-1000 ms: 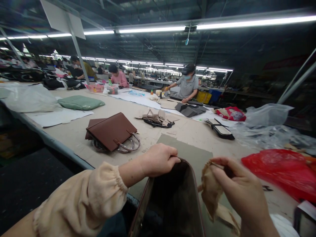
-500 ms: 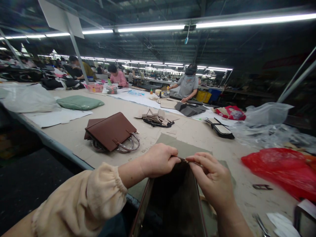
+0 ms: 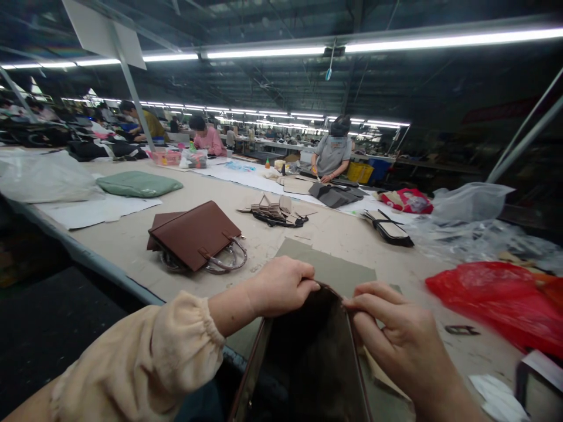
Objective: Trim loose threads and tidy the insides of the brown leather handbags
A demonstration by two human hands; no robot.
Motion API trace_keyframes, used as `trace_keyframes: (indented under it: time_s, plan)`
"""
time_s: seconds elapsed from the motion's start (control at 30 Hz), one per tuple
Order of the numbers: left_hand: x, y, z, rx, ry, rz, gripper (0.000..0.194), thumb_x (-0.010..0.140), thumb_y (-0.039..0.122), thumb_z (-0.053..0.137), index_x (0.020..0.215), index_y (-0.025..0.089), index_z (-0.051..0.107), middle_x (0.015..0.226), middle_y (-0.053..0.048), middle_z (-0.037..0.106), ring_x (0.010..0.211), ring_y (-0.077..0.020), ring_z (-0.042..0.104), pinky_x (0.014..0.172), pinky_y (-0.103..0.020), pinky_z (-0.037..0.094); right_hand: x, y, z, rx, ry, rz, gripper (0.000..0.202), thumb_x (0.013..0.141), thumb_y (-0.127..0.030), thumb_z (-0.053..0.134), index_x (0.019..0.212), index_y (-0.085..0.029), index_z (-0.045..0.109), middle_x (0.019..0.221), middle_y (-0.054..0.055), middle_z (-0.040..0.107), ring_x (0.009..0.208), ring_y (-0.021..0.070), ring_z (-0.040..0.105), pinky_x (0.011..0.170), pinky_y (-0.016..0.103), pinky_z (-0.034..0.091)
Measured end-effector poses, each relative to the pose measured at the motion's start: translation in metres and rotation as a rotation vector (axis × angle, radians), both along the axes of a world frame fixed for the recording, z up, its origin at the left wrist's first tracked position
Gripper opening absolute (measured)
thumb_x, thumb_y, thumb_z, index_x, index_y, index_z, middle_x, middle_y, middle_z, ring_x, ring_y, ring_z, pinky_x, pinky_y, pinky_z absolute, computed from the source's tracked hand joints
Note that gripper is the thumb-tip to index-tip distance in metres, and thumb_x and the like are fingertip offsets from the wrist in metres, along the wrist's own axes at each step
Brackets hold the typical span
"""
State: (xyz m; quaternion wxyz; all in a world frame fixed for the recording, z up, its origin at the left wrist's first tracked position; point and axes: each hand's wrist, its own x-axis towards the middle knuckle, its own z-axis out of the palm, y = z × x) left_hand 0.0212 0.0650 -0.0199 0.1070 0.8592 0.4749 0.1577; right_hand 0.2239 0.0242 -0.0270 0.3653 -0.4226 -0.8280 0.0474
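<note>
At the near edge of a long workshop table (image 3: pixel 132 234), a person's 2 hands grip the open mouth of a dark brown bag (image 3: pixel 308 363) that stands between the forearms. The left hand (image 3: pixel 281 285), its arm in a cream sleeve (image 3: pixel 145 357), curls over the bag's far rim with the fingers pressed together on the edge. The right hand (image 3: pixel 396 334) pinches the same rim just beside it, fingertips closed on the leather. A grey-green mat (image 3: pixel 334 266) lies under and beyond the bag. Farther up the table rest a finished brown handbag (image 3: pixel 196 234) with looped handles, a stack of cut pieces (image 3: pixel 275 210), a green cushion-like bundle (image 3: pixel 138 183) and, to the right, a red plastic bag (image 3: pixel 501 299). Across the table, another worker in a grey shirt (image 3: pixel 333 153) bends over dark panels (image 3: pixel 334 195).
</note>
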Motion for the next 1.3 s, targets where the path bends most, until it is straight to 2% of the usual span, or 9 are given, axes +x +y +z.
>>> trace_keyframes:
  time_s: [0.1, 0.23, 0.4, 0.53, 0.63, 0.8, 0.93, 1.13, 1.3]
  plan:
    - [-0.001, 0.001, -0.001, 0.011, -0.001, 0.011, 0.026, 0.083, 0.036, 0.046, 0.074, 0.019, 0.063, 0.072, -0.002, 0.065, 0.068, -0.015, 0.056, 0.057, -0.023, 0.035, 0.011, 0.003, -0.005, -0.084, 0.119, -0.055, 0.022, 0.078, -0.02, 0.043, 0.064, -0.021, 0.06, 0.073, 0.002, 0.058, 0.07, 0.0152, 0.056, 0.061, 0.023, 0.042]
    - [-0.001, 0.001, -0.002, 0.021, -0.015, 0.001, 0.026, 0.083, 0.036, 0.046, 0.073, 0.019, 0.062, 0.071, -0.002, 0.065, 0.067, -0.0149, 0.056, 0.057, -0.023, 0.034, 0.014, 0.011, -0.013, -0.217, 0.31, -0.231, 0.024, 0.081, -0.029, 0.042, 0.06, -0.02, 0.048, 0.056, -0.003, 0.044, 0.055, 0.0122, 0.046, 0.05, 0.022, 0.035]
    - [0.0, -0.001, -0.001, 0.006, -0.017, 0.017, 0.027, 0.082, 0.037, 0.046, 0.073, 0.018, 0.063, 0.072, -0.003, 0.065, 0.067, -0.0153, 0.056, 0.058, -0.023, 0.037, 0.0, 0.018, -0.018, -0.311, 0.272, -0.273, 0.03, 0.08, -0.036, 0.046, 0.055, -0.02, 0.046, 0.049, -0.004, 0.041, 0.049, 0.0113, 0.043, 0.046, 0.021, 0.033]
    - [-0.001, -0.001, -0.001, -0.054, -0.094, -0.019, 0.025, 0.084, 0.034, 0.045, 0.092, 0.023, 0.065, 0.088, -0.002, 0.068, 0.08, -0.0163, 0.059, 0.07, -0.024, 0.042, -0.006, 0.018, -0.017, -0.271, 0.286, -0.185, 0.017, 0.08, -0.03, 0.05, 0.083, -0.02, 0.063, 0.066, -0.001, 0.058, 0.061, 0.014, 0.055, 0.053, 0.021, 0.042]
    - [-0.001, -0.002, -0.001, -0.055, -0.119, -0.045, 0.025, 0.084, 0.031, 0.044, 0.1, 0.025, 0.063, 0.093, -0.001, 0.068, 0.085, -0.0164, 0.059, 0.075, -0.025, 0.042, -0.006, 0.017, -0.018, -0.147, 0.231, -0.023, 0.027, 0.085, -0.023, 0.045, 0.104, -0.023, 0.064, 0.087, 0.004, 0.06, 0.079, 0.015, 0.059, 0.066, 0.023, 0.047]
    - [-0.001, -0.001, -0.002, -0.015, -0.042, -0.025, 0.026, 0.085, 0.031, 0.042, 0.08, 0.019, 0.065, 0.077, -0.002, 0.066, 0.072, -0.0149, 0.058, 0.063, -0.023, 0.039, -0.005, 0.017, -0.023, 0.028, 0.029, 0.114, 0.036, 0.086, -0.013, 0.039, 0.109, -0.026, 0.063, 0.095, 0.005, 0.056, 0.083, 0.0129, 0.058, 0.068, 0.022, 0.048]
    - [0.0, 0.0, -0.003, -0.002, -0.016, -0.008, 0.027, 0.084, 0.034, 0.043, 0.075, 0.018, 0.063, 0.072, -0.002, 0.064, 0.068, -0.0142, 0.055, 0.06, -0.023, 0.037, -0.003, 0.015, -0.024, 0.089, 0.037, 0.129, 0.029, 0.083, -0.012, 0.044, 0.099, -0.023, 0.065, 0.097, 0.006, 0.057, 0.085, 0.0144, 0.058, 0.07, 0.024, 0.048]
    - [0.001, -0.001, -0.003, -0.002, -0.011, -0.026, 0.027, 0.085, 0.034, 0.042, 0.076, 0.018, 0.062, 0.072, -0.002, 0.063, 0.069, -0.014, 0.055, 0.06, -0.023, 0.036, 0.003, 0.007, -0.013, -0.001, 0.123, 0.04, 0.02, 0.077, -0.014, 0.046, 0.068, -0.02, 0.063, 0.079, 0.003, 0.059, 0.072, 0.0147, 0.058, 0.063, 0.024, 0.046]
    - [0.001, 0.0, -0.005, -0.013, -0.022, -0.046, 0.027, 0.085, 0.032, 0.041, 0.082, 0.019, 0.064, 0.078, -0.002, 0.065, 0.073, -0.0146, 0.057, 0.064, -0.023, 0.038, 0.01, 0.009, -0.019, -0.067, 0.28, -0.227, 0.014, 0.076, -0.026, 0.055, 0.087, -0.021, 0.062, 0.073, 0.001, 0.063, 0.061, 0.0143, 0.059, 0.055, 0.023, 0.045]
